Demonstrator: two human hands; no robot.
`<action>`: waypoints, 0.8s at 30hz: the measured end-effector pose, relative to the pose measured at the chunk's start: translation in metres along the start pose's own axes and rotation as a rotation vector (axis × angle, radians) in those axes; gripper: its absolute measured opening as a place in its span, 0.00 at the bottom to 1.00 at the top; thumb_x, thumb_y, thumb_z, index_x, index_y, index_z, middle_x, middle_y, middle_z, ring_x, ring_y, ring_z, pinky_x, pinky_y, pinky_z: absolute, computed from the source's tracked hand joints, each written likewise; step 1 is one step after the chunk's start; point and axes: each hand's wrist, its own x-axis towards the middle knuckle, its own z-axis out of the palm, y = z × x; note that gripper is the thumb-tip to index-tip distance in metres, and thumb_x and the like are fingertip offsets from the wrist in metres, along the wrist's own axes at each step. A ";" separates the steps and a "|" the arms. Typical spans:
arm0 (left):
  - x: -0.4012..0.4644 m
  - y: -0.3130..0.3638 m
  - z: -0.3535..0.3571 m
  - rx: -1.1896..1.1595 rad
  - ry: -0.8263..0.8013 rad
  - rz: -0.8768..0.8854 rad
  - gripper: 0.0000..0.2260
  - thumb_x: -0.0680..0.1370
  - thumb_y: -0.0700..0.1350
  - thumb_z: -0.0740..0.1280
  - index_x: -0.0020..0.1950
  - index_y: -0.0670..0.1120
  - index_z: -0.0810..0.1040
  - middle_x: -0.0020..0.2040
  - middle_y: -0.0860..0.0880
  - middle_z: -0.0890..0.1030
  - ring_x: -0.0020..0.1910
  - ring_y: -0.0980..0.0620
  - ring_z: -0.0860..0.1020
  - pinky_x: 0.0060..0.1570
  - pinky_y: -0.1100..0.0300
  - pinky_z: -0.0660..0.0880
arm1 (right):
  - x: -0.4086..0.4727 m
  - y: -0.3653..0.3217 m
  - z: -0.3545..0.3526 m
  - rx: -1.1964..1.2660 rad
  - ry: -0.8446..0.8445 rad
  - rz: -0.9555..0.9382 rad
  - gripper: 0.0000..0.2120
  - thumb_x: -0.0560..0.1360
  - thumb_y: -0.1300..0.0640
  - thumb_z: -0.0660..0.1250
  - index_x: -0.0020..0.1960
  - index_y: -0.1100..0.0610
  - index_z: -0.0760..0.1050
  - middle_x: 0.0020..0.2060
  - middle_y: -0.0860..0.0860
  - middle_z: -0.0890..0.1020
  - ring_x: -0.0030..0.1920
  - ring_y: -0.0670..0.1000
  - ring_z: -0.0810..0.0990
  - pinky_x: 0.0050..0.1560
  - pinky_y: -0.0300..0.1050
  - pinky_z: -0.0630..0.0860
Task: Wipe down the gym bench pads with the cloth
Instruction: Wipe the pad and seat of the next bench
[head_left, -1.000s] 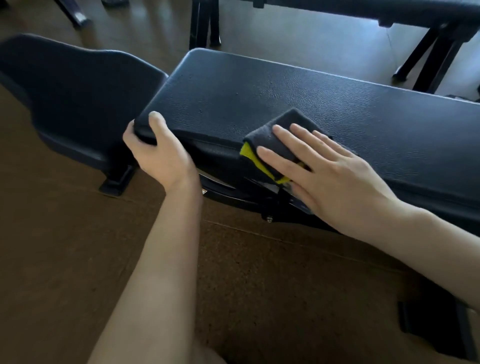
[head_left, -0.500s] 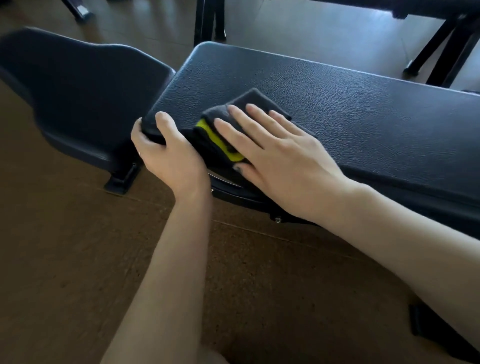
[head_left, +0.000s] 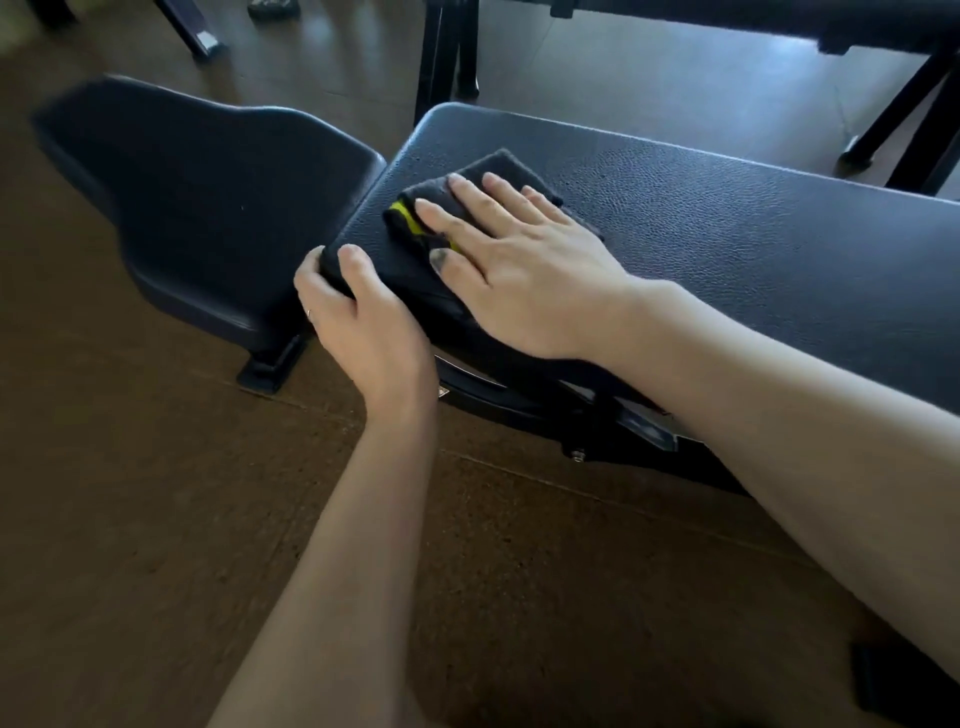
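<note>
The long black bench pad (head_left: 727, 218) runs from the centre to the right edge. A dark folded cloth with a yellow stripe (head_left: 431, 202) lies on its left end. My right hand (head_left: 519, 260) lies flat on the cloth with straight fingers and presses it onto the pad. My left hand (head_left: 358, 322) grips the near left corner of the same pad, thumb on top and fingers curled round the edge. A second black pad (head_left: 208, 208), the seat, sits lower to the left.
The bench's black metal frame (head_left: 519, 400) shows under the pad's near edge. A foot of the seat support (head_left: 270, 369) stands on the brown floor. Black legs of other equipment (head_left: 447, 52) rise behind, and a dark object (head_left: 904, 680) lies at the bottom right.
My right hand has slid the cloth from the pad's near edge up onto the top surface near the left end. The left hand has kept its grip on the corner.
</note>
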 end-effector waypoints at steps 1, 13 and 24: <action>0.001 0.000 -0.003 0.014 -0.010 0.004 0.20 0.80 0.54 0.60 0.68 0.47 0.75 0.63 0.48 0.80 0.61 0.50 0.80 0.63 0.47 0.77 | -0.012 0.000 0.003 -0.017 0.021 -0.018 0.27 0.86 0.40 0.43 0.84 0.41 0.47 0.84 0.48 0.48 0.83 0.52 0.44 0.82 0.51 0.41; -0.005 -0.001 0.007 0.085 -0.004 0.061 0.26 0.81 0.57 0.53 0.73 0.44 0.69 0.70 0.46 0.71 0.69 0.47 0.70 0.71 0.45 0.68 | 0.012 0.008 -0.009 0.011 -0.060 -0.075 0.25 0.85 0.39 0.44 0.82 0.34 0.46 0.84 0.44 0.45 0.83 0.48 0.41 0.81 0.48 0.37; -0.017 -0.003 0.022 0.174 0.036 0.239 0.24 0.83 0.52 0.54 0.77 0.43 0.68 0.75 0.45 0.66 0.72 0.48 0.66 0.71 0.48 0.66 | -0.052 0.024 -0.010 0.002 -0.060 -0.098 0.25 0.85 0.37 0.42 0.81 0.32 0.42 0.83 0.42 0.43 0.82 0.47 0.39 0.80 0.46 0.35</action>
